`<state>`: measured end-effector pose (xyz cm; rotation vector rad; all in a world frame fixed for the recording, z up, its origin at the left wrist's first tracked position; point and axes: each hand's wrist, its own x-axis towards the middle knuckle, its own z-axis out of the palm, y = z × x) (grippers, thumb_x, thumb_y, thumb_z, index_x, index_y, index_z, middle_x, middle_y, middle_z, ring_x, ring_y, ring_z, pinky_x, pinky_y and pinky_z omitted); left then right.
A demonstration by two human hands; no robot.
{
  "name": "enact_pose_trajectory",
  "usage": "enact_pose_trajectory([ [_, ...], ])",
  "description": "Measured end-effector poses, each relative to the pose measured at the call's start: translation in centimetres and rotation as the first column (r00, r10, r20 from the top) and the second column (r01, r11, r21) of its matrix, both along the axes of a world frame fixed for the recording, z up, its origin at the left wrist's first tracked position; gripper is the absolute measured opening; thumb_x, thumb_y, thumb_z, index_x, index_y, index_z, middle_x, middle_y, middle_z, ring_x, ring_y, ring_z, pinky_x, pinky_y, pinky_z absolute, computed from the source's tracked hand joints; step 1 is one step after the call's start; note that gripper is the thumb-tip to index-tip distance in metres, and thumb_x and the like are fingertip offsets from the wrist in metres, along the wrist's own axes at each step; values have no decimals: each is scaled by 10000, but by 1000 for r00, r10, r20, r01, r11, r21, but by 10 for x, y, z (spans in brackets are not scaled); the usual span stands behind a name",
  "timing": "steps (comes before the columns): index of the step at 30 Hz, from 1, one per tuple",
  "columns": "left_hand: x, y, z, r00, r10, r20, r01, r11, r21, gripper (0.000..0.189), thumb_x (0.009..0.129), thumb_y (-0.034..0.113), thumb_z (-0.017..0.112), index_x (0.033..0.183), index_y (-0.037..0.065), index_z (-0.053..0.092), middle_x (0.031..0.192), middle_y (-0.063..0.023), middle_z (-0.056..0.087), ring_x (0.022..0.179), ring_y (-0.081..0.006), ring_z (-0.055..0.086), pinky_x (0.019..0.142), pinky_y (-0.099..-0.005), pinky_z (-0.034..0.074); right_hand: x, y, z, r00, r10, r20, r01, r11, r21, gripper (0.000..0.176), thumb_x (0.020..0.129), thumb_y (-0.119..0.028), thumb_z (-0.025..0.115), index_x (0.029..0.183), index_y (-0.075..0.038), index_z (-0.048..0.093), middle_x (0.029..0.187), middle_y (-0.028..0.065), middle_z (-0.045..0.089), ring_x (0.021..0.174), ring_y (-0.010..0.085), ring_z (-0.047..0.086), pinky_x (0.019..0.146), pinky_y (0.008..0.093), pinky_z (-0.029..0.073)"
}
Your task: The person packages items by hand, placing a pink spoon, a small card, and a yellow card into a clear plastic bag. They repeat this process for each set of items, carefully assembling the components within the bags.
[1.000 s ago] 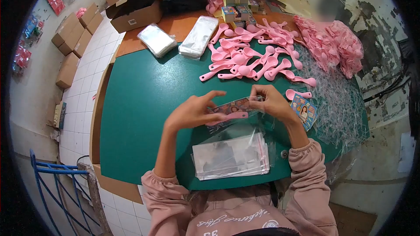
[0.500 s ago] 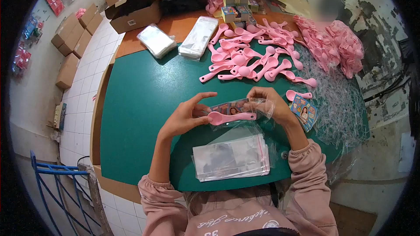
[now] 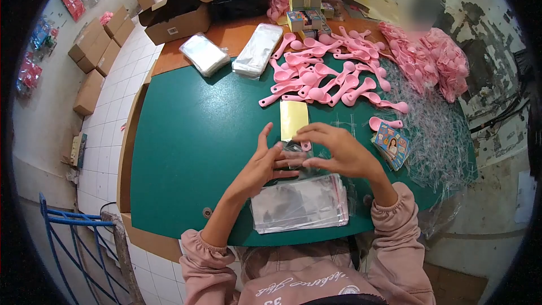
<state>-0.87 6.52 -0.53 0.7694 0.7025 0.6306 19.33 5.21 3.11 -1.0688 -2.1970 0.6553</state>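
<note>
A yellow card face (image 3: 294, 118), plain on this side, shows just beyond my hands. A pink spoon's handle end (image 3: 306, 146) peeks out by its lower edge, with clear plastic bag film around it. My left hand (image 3: 261, 165) is at the near end of this package, its fingers spread over the film. From the right comes my right hand (image 3: 341, 149), fingers curved and thumb apart, its fingertips by the card's lower edge. Most of the spoon is hidden. Close to me lies a stack of clear bags (image 3: 299, 206).
Pink spoons (image 3: 322, 76) are heaped at the back, and one spoon (image 3: 385, 123) lies near a pile of printed cards (image 3: 392, 146). Crumpled clear plastic (image 3: 435, 135) covers the right side. Two bag stacks (image 3: 258, 49) and bundled cards (image 3: 305, 0) stand farther back on the green table (image 3: 180, 135).
The package has turned from crosswise, printed side and spoon showing, to lengthwise with its yellow side showing. My left hand has opened and moved nearer my right hand, which has let go of the bag's edge.
</note>
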Motion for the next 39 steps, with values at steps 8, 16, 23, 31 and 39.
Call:
enact_pose_trajectory([
  [8, -13, -8, -1, 982, -136, -131, 140, 990, 23, 581, 935, 73, 329, 1390, 195, -13, 1098, -218, 529, 999, -299, 570, 846, -413, 496, -28, -19, -15, 990, -42, 133, 50, 997, -58, 215, 710, -131, 639, 882, -45, 542, 884, 133, 495, 868, 305, 510, 754, 397, 426],
  [16, -13, -8, 7, 982, -111, -156, 111, 994, -8, 572, 935, 113, 362, 1393, 136, 19, 1036, -194, 560, 925, -240, 598, 818, -350, 505, -39, -20, -22, 985, -66, 159, 61, 998, 31, 195, 688, -111, 630, 828, -24, 526, 851, 124, 485, 822, 290, 500, 742, 391, 409],
  [23, -1, -3, -9, 976, -7, -219, 45, 984, 170, 509, 893, 76, 450, 1351, 98, 230, 878, -87, 589, 768, -128, 592, 740, -280, 508, -41, -27, -21, 949, -117, 294, 86, 989, 118, 164, 697, -146, 616, 805, -62, 525, 826, 84, 498, 817, 246, 507, 711, 359, 366],
  [31, -1, 2, -7, 985, -8, -172, 38, 984, 174, 313, 886, 50, 424, 1199, 41, 415, 913, -133, 626, 883, -171, 614, 776, -275, 506, 14, -19, 14, 984, 72, -164, -128, 923, -363, 155, 796, -174, 575, 833, -52, 487, 812, 48, 464, 761, 163, 467, 724, 299, 360],
  [39, 1, 2, -3, 986, -101, -132, 109, 992, 55, 259, 916, 58, 340, 1039, -38, 547, 1041, -124, 586, 950, -169, 592, 834, -273, 500, 182, 20, 40, 772, -517, 370, 622, 734, -272, 127, 810, -120, 565, 879, -21, 525, 817, 65, 534, 739, 184, 540, 699, 290, 438],
])
